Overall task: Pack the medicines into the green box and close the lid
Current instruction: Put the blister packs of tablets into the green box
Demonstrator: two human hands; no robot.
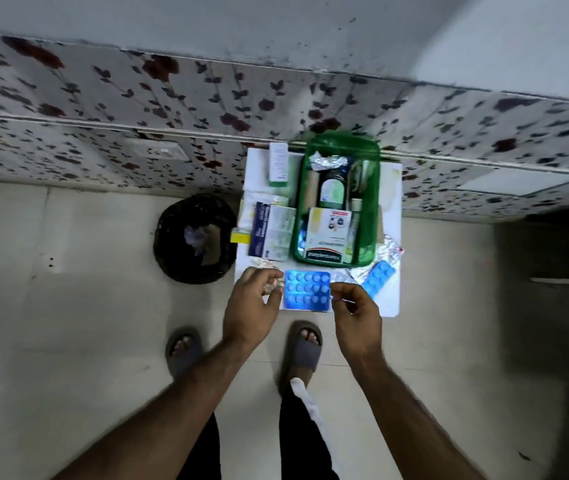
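The green box (pixel 369 216) stands open on a small white table (pixel 388 299), holding a bottle, cartons and foil strips. Its lid leans up at the far end. A blue blister pack (pixel 307 289) lies flat at the table's front edge. My left hand (pixel 252 306) touches the pack's left side and curls around a clear blister strip (pixel 271 284). My right hand (pixel 355 317) pinches the pack's right edge. A second blue blister pack (pixel 379 277) lies to the right. Left of the box sit several cartons (pixel 271 232) and a green-and-white carton (pixel 278 164).
A black mesh waste bin (pixel 195 239) stands on the tiled floor left of the table. A flower-patterned wall runs behind the table. My feet in grey slippers are just under the table's front edge. Crumpled foil strips (pixel 392 249) lie right of the box.
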